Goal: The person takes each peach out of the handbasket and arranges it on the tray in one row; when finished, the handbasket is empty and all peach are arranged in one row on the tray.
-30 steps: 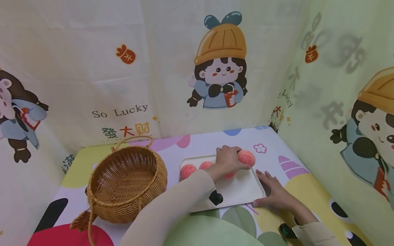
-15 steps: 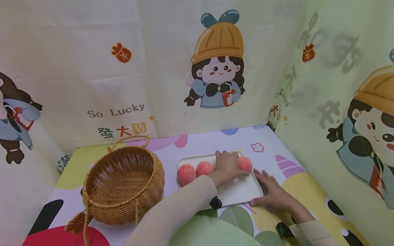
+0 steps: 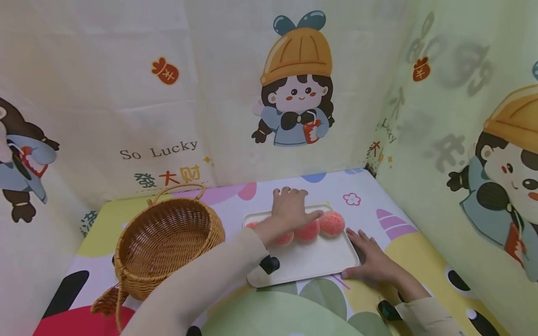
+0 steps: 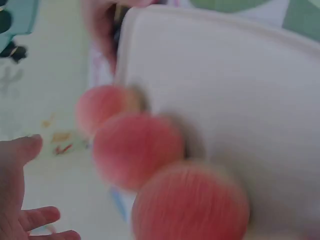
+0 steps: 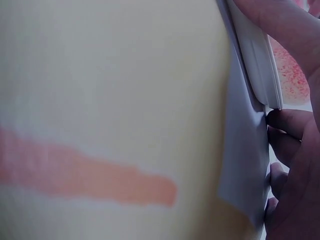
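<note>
Several pink, speckled balls stand in a row along the back of a white rectangular tray. My left hand hovers over the row with its fingers spread and holds nothing; its forearm crosses the tray's left part and mostly covers the leftmost ball. In the left wrist view, the left thumb and fingers are apart from the balls. At the tray's right side rests my right hand, thumb by the front corner and fingers along the rim. The right wrist view shows the tray edge between thumb and fingers.
To the left of the tray stands a round woven wicker basket with looped handles, nothing visible inside it. A colourful patterned cloth covers the table. Printed fabric walls close in the back and sides.
My left hand held the rightmost ball, lowered it onto the tray and let go. It has since moved left, fingers spreading. My right hand has stayed by the tray's edge.
</note>
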Demonstrator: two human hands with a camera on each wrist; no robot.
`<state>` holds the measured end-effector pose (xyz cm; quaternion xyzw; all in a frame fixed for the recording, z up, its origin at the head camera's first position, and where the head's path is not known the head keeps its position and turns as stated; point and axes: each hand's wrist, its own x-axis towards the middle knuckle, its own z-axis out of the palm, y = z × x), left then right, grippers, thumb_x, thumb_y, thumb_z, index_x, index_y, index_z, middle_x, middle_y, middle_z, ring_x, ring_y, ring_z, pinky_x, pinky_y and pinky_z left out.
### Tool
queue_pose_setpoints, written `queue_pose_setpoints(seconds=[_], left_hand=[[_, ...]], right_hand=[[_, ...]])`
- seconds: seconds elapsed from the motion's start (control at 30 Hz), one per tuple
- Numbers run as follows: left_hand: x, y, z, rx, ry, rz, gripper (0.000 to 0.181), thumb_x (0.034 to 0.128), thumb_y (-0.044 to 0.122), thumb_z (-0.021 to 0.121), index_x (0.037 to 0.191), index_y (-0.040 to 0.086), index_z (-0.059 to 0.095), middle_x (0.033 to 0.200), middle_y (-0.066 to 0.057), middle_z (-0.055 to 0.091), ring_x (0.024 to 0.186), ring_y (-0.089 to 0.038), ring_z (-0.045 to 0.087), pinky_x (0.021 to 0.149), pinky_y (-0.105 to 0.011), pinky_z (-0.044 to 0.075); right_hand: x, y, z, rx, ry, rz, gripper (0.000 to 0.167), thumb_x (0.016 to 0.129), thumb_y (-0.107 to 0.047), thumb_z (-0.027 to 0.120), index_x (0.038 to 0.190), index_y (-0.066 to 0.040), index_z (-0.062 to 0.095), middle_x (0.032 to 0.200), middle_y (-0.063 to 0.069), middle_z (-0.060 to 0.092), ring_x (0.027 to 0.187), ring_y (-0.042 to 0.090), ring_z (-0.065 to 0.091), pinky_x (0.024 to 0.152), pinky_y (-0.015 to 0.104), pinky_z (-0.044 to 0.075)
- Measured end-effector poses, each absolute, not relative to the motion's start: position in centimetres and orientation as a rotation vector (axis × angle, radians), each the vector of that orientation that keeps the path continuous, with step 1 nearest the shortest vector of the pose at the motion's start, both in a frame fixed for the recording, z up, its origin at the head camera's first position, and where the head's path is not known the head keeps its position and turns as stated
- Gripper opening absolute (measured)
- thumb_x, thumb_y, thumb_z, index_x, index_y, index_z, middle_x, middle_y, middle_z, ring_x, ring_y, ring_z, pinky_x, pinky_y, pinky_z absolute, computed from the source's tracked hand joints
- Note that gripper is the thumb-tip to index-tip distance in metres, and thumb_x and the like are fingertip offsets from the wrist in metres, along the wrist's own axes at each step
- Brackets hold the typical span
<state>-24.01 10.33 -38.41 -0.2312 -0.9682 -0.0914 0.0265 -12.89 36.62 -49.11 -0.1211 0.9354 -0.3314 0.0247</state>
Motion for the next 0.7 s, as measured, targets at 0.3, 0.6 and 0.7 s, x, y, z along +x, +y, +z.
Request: queue_pose_setpoints(seconds=[0.3,0.6,0.7], left_hand=[[-25.9,-3.6,-30.8,-0.499,-2.877,-0.373,0.072,0.0922,0.069,0.054,0.139,0.014,0.059,0.146,-0.013,0.054,0.139,-0.039,0.038,0.113,-0.060,0.021],[-23.0,-15.4,-27.4,-0.342,-2.756,-0.349,0.096,0.0875,0.078,0.052,0.153,0.008,0.041,0.155,-0.027,0.034,0.143,-0.050,0.023,0.111,-0.071,0.008],[-21.9,-18.0,-27.8,-0.285,-2.731,-0.333,0.102,0.0868,0.077,0.054,0.159,0.011,0.028,0.161,-0.027,0.021,0.147,-0.050,0.013,0.112,-0.071,0.000]], right_hand=[[-12.7,37.2,-48.8,-0.362,2.889,-1.009,0.115,0.067,-0.047,0.091,0.154,0.002,0.036,0.162,0.021,0.028,0.147,0.054,0.006,0.114,0.068,0.001],[-12.5,37.6,-48.4,-0.351,2.877,-0.997,0.114,0.068,-0.047,0.091,0.154,0.003,0.035,0.162,0.022,0.027,0.147,0.055,0.005,0.113,0.069,0.000],[-12.6,37.5,-48.1,-0.354,2.882,-0.952,0.115,0.068,-0.049,0.090,0.154,0.002,0.034,0.161,0.023,0.027,0.146,0.056,0.007,0.112,0.071,0.004]])
